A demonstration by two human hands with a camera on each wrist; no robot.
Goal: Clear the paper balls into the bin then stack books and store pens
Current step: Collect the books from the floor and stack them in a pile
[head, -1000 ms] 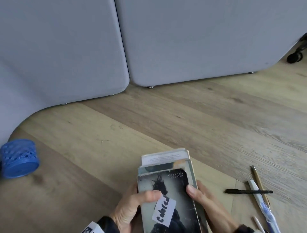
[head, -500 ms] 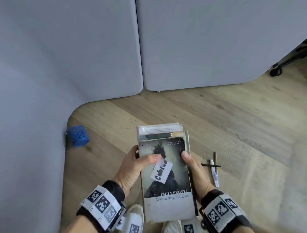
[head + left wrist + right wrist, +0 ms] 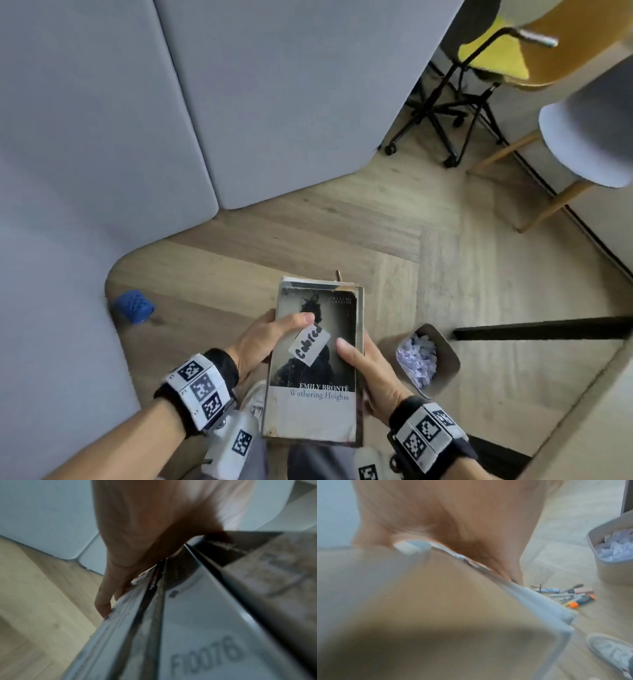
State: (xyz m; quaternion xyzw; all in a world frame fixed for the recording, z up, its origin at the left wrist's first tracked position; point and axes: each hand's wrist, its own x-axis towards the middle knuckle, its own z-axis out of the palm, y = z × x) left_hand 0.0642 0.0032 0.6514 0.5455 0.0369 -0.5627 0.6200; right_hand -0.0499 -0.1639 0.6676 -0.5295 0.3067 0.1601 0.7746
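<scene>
Over by the grey partition panels (image 3: 113, 113), a blue mesh pen holder (image 3: 134, 306) is lying on its side on the wooden floor (image 3: 394, 240). Next along, the left hand (image 3: 263, 342) is gripping the left edge of a stack of books (image 3: 315, 363), its thumb lying across the top cover near a white handwritten label (image 3: 310, 344) and its fingers (image 3: 102, 601) curling under the bottom book. The top book is a worn copy of Wuthering Heights, and the whole stack is being held in the air above the person's lap. The right hand (image 3: 371, 373) is clasping the right edge in the same way, thumb on the cover, the other fingers hidden beneath. A pen tip (image 3: 338, 275) is peeking out beyond the far edge of the stack. In the right wrist view, a scatter of pens and markers (image 3: 570, 596) is lying on the floor under the books, near a white shoe (image 3: 611, 651). Just to the right, a grey bin (image 3: 447, 359) is standing on the floor with crumpled paper balls (image 3: 418, 358) sitting inside it. Farther off, a black office chair (image 3: 455, 102) is standing beside the partition.
</scene>
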